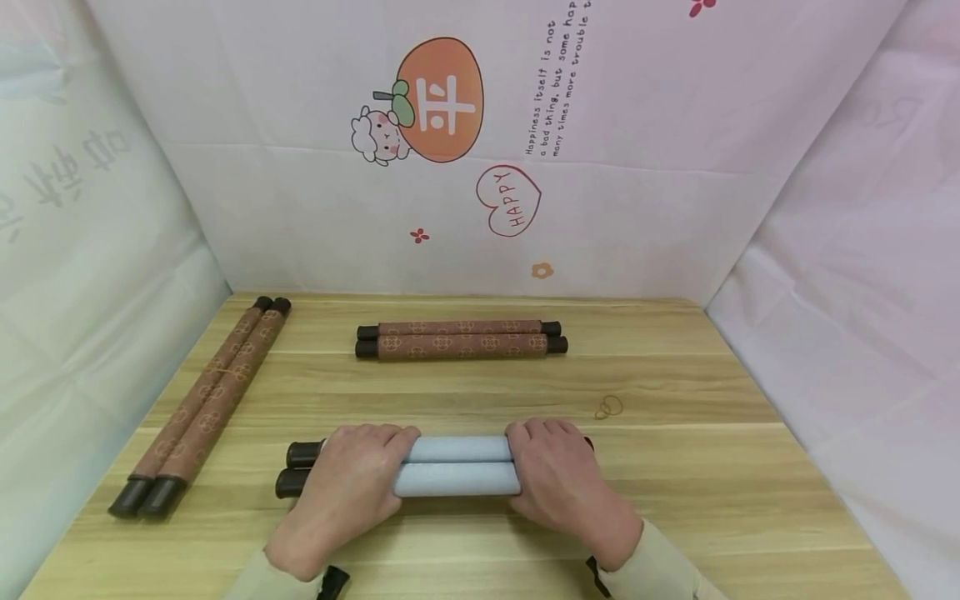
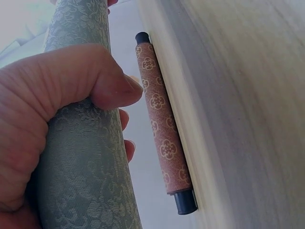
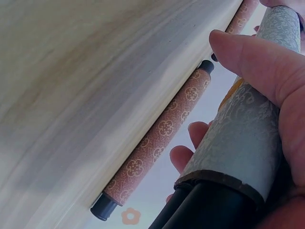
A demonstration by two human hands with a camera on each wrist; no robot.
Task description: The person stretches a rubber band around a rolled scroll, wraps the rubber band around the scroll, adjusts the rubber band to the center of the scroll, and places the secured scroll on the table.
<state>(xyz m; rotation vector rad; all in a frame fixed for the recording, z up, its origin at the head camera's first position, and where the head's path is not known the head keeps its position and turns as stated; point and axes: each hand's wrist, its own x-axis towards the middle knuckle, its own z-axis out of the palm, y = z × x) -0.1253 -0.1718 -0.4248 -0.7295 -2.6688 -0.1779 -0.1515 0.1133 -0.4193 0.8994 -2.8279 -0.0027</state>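
A pale blue scroll [image 1: 457, 479] rolled onto two rods lies sideways near the front of the table, its rods ending in black knobs. My left hand [image 1: 354, 475] grips its left part, and my right hand [image 1: 561, 475] grips its right part. Up close in the left wrist view the scroll [image 2: 83, 157] has a woven floral surface, with the left thumb [image 2: 114, 93] across it. In the right wrist view, a thin yellow band [image 3: 231, 93] shows on the scroll beside the right thumb [image 3: 248, 59]; whether it goes all round is hidden.
Behind the hands lies a brown patterned double-rolled scroll [image 1: 461, 346] with black knobs. Another brown scroll [image 1: 206, 408], tied with a thin band, lies slanted at the left. Thin loose rubber bands [image 1: 611, 407] rest right of centre. White printed cloth [image 1: 630, 225] encloses the wooden table.
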